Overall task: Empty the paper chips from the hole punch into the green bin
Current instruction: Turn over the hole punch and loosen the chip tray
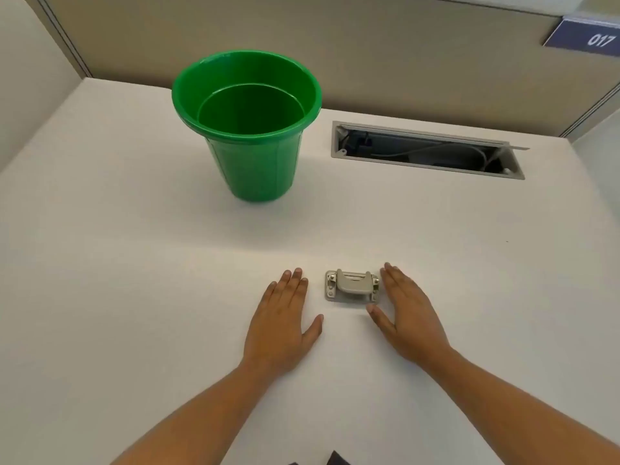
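Observation:
A small grey hole punch (352, 285) sits upright on the white desk between my two hands. My left hand (285, 313) lies flat, palm down, a little to its left, not touching it. My right hand (406, 313) lies flat just right of the punch, fingers beside its right end and thumb near its front right corner; contact cannot be told. Neither hand holds anything. The green bin (246, 142) stands upright at the far left-centre of the desk, open top up, and its visible inside looks bare.
An open cable slot (426, 149) with wires is recessed in the desk (134, 263) at the back right. Beige partition walls close the back and left. A blue "017" label (587, 36) hangs at the top right.

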`<act>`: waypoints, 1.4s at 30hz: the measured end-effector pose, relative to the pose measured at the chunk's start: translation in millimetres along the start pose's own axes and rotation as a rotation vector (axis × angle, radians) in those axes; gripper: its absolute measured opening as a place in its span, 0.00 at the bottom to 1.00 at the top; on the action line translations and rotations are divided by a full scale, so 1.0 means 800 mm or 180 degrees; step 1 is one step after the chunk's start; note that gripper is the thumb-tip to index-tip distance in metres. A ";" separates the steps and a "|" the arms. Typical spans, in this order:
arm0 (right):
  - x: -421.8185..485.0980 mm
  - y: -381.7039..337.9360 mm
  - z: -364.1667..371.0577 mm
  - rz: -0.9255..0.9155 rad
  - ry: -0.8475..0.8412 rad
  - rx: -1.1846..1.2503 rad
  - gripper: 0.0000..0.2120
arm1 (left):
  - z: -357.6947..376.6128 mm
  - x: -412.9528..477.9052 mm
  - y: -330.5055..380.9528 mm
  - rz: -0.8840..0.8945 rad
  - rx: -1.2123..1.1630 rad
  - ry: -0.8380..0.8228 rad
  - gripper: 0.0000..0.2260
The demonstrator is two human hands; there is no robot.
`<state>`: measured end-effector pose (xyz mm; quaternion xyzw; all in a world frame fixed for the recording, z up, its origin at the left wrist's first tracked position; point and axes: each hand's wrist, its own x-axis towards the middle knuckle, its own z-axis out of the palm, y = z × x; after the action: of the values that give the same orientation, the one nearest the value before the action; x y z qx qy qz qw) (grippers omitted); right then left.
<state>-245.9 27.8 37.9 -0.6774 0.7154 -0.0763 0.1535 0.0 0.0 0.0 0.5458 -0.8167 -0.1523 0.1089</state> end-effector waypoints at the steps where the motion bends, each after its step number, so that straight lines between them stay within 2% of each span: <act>1: 0.004 -0.006 0.001 -0.0154 0.0073 0.0009 0.36 | -0.001 0.001 0.000 0.0000 -0.0014 -0.0001 0.32; 4: 0.016 -0.026 -0.002 -0.0330 0.0020 -0.0036 0.33 | -0.005 0.002 -0.001 -0.0015 0.0027 0.0028 0.32; 8: 0.025 -0.037 -0.003 -0.0191 -0.0119 0.0059 0.29 | -0.001 0.004 -0.002 0.0017 -0.0118 0.0029 0.33; 17: 0.039 -0.031 -0.007 -0.0093 -0.0168 0.0519 0.21 | -0.013 0.054 0.031 0.0071 -0.1029 -0.0214 0.35; 21: 0.045 -0.020 -0.009 -0.0280 -0.0172 0.0597 0.22 | -0.015 0.085 0.042 0.0068 -0.0975 -0.0436 0.35; 27: 0.039 -0.011 0.002 -0.0377 -0.0011 0.0969 0.24 | -0.022 0.092 0.070 -0.0049 -0.0942 -0.0449 0.22; 29: 0.037 -0.011 0.004 -0.0551 0.0057 0.1084 0.24 | -0.026 0.093 0.077 -0.0237 -0.1139 -0.0585 0.21; 31: 0.035 -0.010 0.003 -0.0743 0.0104 0.1131 0.24 | -0.037 0.094 0.077 -0.0302 -0.1474 -0.0997 0.22; 33: 0.036 -0.007 -0.001 -0.0909 0.0106 0.1110 0.23 | -0.054 0.092 0.073 -0.0394 -0.2259 -0.1746 0.25; 35: 0.038 -0.005 -0.007 -0.1197 0.0158 0.1017 0.20 | -0.067 0.090 0.066 -0.0733 -0.3055 -0.2148 0.27; 38: 0.042 -0.009 -0.019 -0.1659 0.0265 0.0937 0.17 | -0.077 0.091 0.063 -0.1174 -0.3410 -0.2151 0.30; 42: 0.042 -0.023 -0.043 -0.1912 0.0240 0.0987 0.18 | -0.091 0.081 0.080 -0.1100 -0.3806 -0.2284 0.18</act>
<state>-240.5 -10.3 72.1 -0.8232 0.4690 -0.2510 0.1988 -54.5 -46.5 91.6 0.4304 -0.4809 -0.7587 0.0883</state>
